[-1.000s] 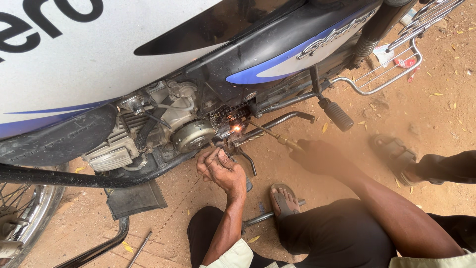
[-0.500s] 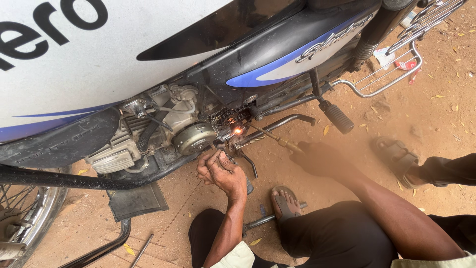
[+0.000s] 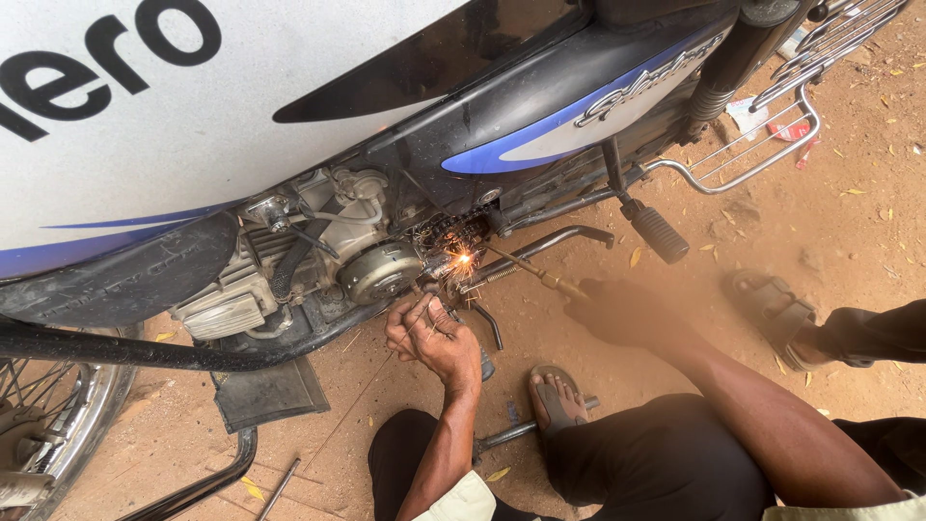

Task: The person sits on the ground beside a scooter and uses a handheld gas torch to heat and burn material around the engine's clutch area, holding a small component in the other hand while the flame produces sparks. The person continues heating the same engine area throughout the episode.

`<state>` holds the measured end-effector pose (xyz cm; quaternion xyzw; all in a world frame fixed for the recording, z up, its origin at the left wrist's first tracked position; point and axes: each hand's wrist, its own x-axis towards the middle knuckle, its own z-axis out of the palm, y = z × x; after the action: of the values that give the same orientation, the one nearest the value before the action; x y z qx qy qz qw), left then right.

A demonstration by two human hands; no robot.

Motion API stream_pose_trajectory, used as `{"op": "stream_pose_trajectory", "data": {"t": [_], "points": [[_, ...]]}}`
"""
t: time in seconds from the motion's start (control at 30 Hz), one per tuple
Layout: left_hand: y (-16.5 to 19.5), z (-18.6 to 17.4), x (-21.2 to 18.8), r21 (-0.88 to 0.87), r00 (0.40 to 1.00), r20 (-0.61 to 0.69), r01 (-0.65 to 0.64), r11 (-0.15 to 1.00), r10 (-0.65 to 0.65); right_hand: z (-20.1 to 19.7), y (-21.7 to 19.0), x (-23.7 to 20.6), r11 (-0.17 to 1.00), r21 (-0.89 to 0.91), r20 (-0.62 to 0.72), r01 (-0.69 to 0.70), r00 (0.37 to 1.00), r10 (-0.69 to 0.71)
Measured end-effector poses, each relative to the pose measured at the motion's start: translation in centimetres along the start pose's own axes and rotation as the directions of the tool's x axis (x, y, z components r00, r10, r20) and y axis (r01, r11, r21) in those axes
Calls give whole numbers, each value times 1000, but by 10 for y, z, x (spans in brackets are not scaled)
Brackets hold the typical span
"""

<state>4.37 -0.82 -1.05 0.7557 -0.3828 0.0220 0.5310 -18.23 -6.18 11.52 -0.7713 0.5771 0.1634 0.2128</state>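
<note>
A white, black and blue motorcycle [image 3: 540,116] stands over bare dirt, its engine [image 3: 381,270] exposed. Bright sparks [image 3: 464,259] glow just right of the round engine cover. My right hand [image 3: 622,311], blurred, grips a torch with a thin brass tube [image 3: 526,268] that points up-left into the sparks. My left hand [image 3: 436,338] is just below the sparks, fingers pinched on a thin wire rod [image 3: 357,405] that trails down-left toward the ground. My knees and dark trousers fill the bottom of the view.
A black footpeg [image 3: 659,233] and chrome side rack [image 3: 772,125] stick out to the right. A spoked wheel [image 3: 48,425] is at the lower left. My sandalled foot [image 3: 558,400] rests by a metal bar [image 3: 526,429]; another sandalled foot [image 3: 772,304] is at the right.
Both hands hold nearly the same places at the engine. The sparks keep glowing. The view has shifted slightly.
</note>
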Motion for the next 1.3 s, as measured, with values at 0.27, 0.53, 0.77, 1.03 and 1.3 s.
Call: {"op": "stream_pose_trajectory", "data": {"t": [0.27, 0.53, 0.77, 1.03, 1.3], "points": [[-3, 4, -3, -2, 998, 50, 25, 1000, -25, 0, 3, -1, 995, -38, -45, 93, 995, -94], [-10, 7, -5, -7, 999, 51, 16, 1000, -15, 2, 3, -3, 996, -4, -44, 89, 995, -89], [-9, 8, -3, 7, 999, 35, 0, 1000, -1, -3, -2, -2, 999, -12, 2, 37, 999, -37], [-4, 2, -2, 5, 999, 50, 14, 1000, -14, -1, -3, -2, 997, -59, 1, 43, 999, -43], [6, -4, 6, -162, 999, 11, -43, 986, 46, -1, -3, -2, 997, -25, -34, 71, 997, -72]]}}
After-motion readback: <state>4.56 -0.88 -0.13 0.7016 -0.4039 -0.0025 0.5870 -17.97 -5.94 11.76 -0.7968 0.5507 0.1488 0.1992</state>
